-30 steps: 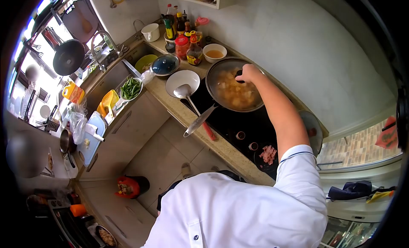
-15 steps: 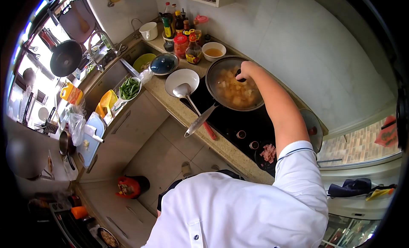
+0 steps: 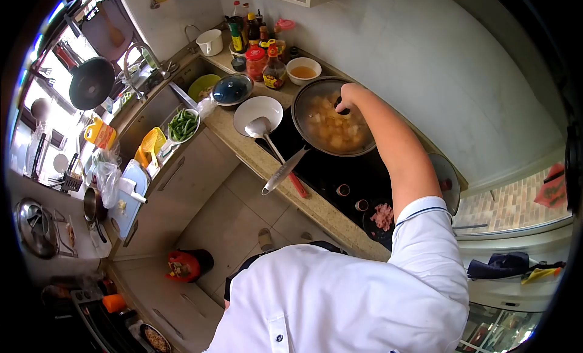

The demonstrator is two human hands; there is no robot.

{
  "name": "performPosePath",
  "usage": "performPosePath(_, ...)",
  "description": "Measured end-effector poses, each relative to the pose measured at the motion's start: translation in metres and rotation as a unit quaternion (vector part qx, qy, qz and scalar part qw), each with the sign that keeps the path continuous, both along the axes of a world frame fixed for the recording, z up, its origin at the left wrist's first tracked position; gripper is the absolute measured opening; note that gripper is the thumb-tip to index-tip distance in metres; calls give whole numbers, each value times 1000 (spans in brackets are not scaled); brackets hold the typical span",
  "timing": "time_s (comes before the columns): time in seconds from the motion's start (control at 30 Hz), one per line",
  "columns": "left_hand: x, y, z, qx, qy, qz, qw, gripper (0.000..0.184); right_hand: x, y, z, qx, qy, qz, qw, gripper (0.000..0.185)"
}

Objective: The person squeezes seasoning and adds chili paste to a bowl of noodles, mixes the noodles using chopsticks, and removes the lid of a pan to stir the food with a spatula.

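Note:
My right hand (image 3: 347, 98) has its fingers wrapped round the dark knob of a glass lid (image 3: 308, 125). The lid lies over a frying pan whose handle (image 3: 285, 171) points toward the counter's front edge. Through the steamy glass, pale yellow-brown chunks of food (image 3: 340, 133) show in liquid. Beside the pan, a white bowl (image 3: 242, 117) holds a metal spatula (image 3: 260, 128) with a red-ended handle. A bowl of amber liquid (image 3: 303, 71) stands behind. My left hand is out of sight.
Chopped pinkish meat (image 3: 382, 217) sits on a dark plate near the hob's right end. Another glass lid (image 3: 446, 183) leans by the wall. Sauce bottles (image 3: 274, 72) crowd the back corner. Green peppers (image 3: 182, 125) fill a bowl beside the sink (image 3: 146, 119).
The view has shifted very slightly. My right hand stays on the lid's knob, and the lid remains over the pan.

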State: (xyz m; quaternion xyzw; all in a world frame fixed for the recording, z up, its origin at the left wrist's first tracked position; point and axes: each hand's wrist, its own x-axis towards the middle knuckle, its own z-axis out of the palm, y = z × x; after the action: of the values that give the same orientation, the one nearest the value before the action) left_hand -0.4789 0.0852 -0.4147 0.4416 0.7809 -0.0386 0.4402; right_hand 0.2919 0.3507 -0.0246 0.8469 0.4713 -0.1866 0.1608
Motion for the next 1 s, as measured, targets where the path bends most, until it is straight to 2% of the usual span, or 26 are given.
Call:
performPosePath(0.43,-2,-4,0,-3,-1,9,1000,32,-7,5,4,-37,-19,43,998,60)
performPosePath(1.0,-4,1,1,-1,-4,5,1000,32,-11,2,7,-38,-9,19,999,56)
